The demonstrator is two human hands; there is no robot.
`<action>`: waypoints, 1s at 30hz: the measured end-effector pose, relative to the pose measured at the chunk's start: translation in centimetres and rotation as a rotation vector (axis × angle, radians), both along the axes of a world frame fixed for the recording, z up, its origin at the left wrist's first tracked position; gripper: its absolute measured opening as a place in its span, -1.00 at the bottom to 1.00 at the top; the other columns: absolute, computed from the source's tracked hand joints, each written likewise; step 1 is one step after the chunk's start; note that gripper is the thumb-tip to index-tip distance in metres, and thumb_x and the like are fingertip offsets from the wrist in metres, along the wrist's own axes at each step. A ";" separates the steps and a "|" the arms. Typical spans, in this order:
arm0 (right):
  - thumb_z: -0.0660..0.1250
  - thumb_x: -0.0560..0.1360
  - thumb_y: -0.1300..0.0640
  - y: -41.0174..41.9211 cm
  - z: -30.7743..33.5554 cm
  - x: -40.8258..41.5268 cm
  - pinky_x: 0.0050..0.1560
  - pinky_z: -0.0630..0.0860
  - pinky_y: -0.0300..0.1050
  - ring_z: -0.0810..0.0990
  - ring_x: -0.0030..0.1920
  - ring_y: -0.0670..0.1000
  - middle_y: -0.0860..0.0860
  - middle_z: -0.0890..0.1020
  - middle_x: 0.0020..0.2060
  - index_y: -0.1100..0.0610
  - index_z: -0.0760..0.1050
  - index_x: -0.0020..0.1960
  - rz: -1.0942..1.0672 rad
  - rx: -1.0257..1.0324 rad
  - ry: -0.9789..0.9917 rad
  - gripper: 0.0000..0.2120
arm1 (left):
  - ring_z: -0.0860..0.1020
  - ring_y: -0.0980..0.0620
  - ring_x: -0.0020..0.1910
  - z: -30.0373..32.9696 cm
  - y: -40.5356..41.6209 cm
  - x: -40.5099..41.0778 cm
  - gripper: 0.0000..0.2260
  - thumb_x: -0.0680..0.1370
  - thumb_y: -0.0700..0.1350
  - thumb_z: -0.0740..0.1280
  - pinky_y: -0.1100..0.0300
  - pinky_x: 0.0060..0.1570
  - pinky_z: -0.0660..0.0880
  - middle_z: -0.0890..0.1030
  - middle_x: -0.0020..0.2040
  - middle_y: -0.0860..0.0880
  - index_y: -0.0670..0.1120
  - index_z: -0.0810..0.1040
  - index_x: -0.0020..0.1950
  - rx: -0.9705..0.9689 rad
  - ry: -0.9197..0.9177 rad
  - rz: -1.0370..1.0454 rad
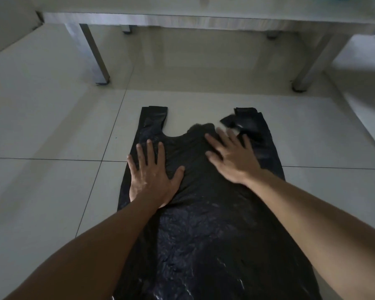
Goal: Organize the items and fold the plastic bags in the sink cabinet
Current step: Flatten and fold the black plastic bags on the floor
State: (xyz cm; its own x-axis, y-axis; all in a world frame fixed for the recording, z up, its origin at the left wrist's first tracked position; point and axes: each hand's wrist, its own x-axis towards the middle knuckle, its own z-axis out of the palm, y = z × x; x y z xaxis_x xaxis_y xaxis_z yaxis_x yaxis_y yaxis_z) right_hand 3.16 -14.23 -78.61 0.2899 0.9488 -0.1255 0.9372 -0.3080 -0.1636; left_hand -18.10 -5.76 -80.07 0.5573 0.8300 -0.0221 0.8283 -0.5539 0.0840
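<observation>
Your left hand and right hand press flat, fingers spread, gripping nothing, on the crinkled black plastic bag at frame centre, on the pale tiled floor.

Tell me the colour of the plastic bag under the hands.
Black, slightly glossy; the plastic bag shows best in the head view.

Black plastic bag, glossy and crinkled. Floor tiles pale off-white with thin dark grout lines. Table legs brushed silver-grey metal.
</observation>
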 end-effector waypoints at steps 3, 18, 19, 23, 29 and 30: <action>-0.08 0.63 -0.20 1.0 0.4 0.7 0.50 -0.07 0.34 -0.01 0.57 0.18 0.06 0.06 0.58 -0.05 0.07 0.57 -0.146 0.053 -0.091 -0.46 | -0.17 -0.21 0.55 0.1 0.0 -0.1 -0.17 0.47 0.42 -0.25 -0.24 0.48 -0.16 -0.15 0.58 -0.16 -0.08 -0.19 0.58 -0.003 -0.013 0.004; -0.15 0.59 -0.31 -1.7 0.3 -0.5 0.51 -0.10 0.30 -0.06 0.58 0.16 0.06 -0.01 0.59 -0.08 0.01 0.58 -0.148 0.124 -0.151 -0.38 | -0.22 -0.19 0.54 -0.3 0.1 0.0 -0.22 0.49 0.36 -0.24 -0.20 0.48 -0.21 -0.19 0.58 -0.15 -0.09 -0.20 0.58 -0.014 -0.017 0.003; -0.20 0.57 -0.36 -2.6 -0.1 0.4 0.51 -0.14 0.30 -0.13 0.58 0.14 0.03 -0.08 0.59 -0.12 -0.07 0.58 -0.220 0.051 -0.112 -0.35 | -0.22 -0.19 0.54 -0.3 0.2 0.0 -0.22 0.49 0.36 -0.24 -0.20 0.48 -0.22 -0.19 0.58 -0.15 -0.09 -0.20 0.58 -0.019 -0.014 0.002; -0.27 0.52 -0.42 -3.2 -0.3 3.6 0.50 -0.19 0.31 -0.24 0.57 0.11 -0.01 -0.21 0.58 -0.14 -0.25 0.57 -0.382 -0.094 -0.051 -0.29 | -0.22 -0.19 0.54 -0.3 0.2 0.0 -0.21 0.50 0.37 -0.24 -0.21 0.48 -0.20 -0.20 0.58 -0.15 -0.09 -0.19 0.58 -0.022 -0.009 0.000; -0.26 0.47 -0.48 -4.0 0.2 4.2 0.48 -0.21 0.36 -0.26 0.57 0.10 -0.05 -0.23 0.58 -0.05 -0.26 0.59 -0.425 -0.126 -0.032 -0.18 | -0.24 -0.19 0.54 0.1 0.2 0.0 -0.24 0.53 0.36 -0.21 -0.22 0.48 -0.19 -0.23 0.57 -0.14 -0.08 -0.22 0.58 -0.035 0.026 0.003; -0.27 0.48 -0.47 -3.9 0.6 4.1 0.47 -0.19 0.37 -0.24 0.57 0.11 -0.04 -0.21 0.58 -0.04 -0.24 0.59 -0.442 -0.132 -0.018 -0.18 | -0.25 -0.19 0.54 0.1 0.2 0.0 -0.24 0.53 0.36 -0.21 -0.23 0.48 -0.19 -0.24 0.57 -0.14 -0.08 -0.23 0.57 -0.035 0.036 0.002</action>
